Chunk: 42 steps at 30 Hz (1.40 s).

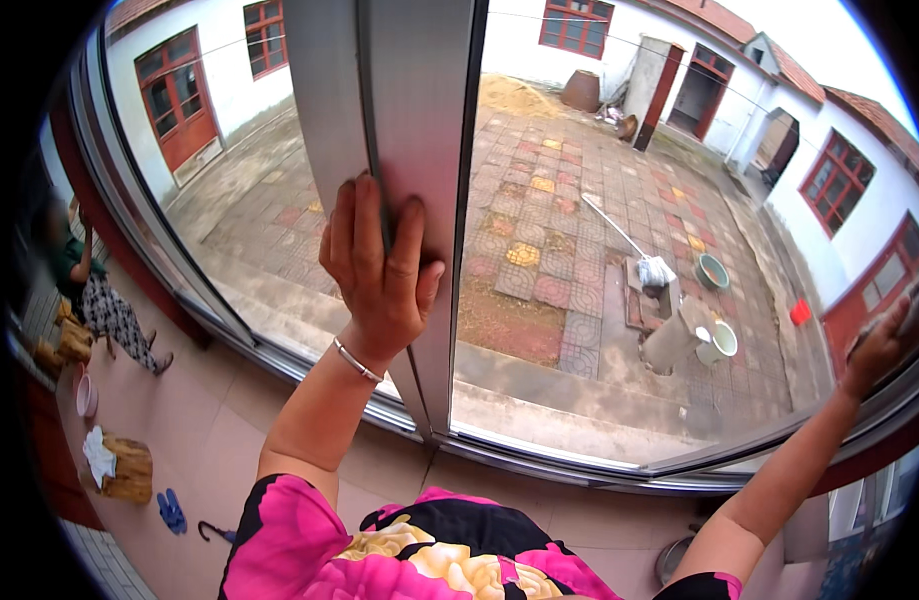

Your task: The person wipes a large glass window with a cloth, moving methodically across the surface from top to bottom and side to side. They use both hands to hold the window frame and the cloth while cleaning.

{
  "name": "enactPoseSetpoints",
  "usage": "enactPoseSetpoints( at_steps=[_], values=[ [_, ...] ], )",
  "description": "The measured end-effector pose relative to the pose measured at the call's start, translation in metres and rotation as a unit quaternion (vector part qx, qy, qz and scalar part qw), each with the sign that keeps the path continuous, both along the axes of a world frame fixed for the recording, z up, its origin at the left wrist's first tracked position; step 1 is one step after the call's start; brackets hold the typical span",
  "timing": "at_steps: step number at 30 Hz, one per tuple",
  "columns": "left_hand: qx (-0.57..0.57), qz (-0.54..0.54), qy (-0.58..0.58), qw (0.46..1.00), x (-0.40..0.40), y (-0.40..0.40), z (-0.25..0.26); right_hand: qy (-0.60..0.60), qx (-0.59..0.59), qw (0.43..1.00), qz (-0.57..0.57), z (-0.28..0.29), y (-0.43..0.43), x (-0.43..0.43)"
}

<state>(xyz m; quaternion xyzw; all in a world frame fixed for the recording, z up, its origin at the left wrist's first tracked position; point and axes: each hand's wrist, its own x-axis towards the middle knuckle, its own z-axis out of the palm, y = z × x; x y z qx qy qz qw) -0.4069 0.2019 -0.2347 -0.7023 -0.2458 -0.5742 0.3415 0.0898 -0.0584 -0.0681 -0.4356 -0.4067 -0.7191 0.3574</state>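
My left hand [380,262], a bracelet on its wrist, lies flat with fingers apart against the brushed-metal frame [422,97] of a sliding glass door. It holds nothing. At the far right, my right hand [883,345] reaches up to another part of the glazing and presses what looks like a greyish cloth [868,326]. The picture's rim and blur hide part of that cloth. Between my arms, a large glass pane [549,420] gives onto a paved courtyard. A shiny metal sill track [534,457] runs along its foot.
Indoors at left, a person [91,285] stands by the glazing. A wood stump [129,469] bearing a white cloth [99,454], blue slippers [172,511] and an umbrella handle [213,531] are on the tiled floor. Outside lie a mop [654,270] and buckets [718,343].
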Motion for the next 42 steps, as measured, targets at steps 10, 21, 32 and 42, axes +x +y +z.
enactPoseSetpoints(
  at_steps=[10, 21, 32, 42],
  values=[
    [0.003, 0.032, -0.011, 0.999, -0.002, 0.002, 0.006, 0.318, 0.106, 0.942, -0.014, -0.187, -0.048, 0.112],
    [0.043, 0.042, 0.003, 0.998, -0.007, 0.005, 0.012, -0.033, -0.049, 0.997, 0.039, 0.035, 0.087, -0.131],
    [0.032, 0.008, -0.006, 0.999, 0.001, 0.012, 0.006, -0.238, -0.253, 0.937, 0.046, -0.052, 0.167, -0.281],
    [0.03, 0.049, 0.009, 0.998, -0.003, 0.011, -0.002, 0.07, 0.033, 0.997, 0.021, 0.079, 0.033, -0.028]
  ],
)
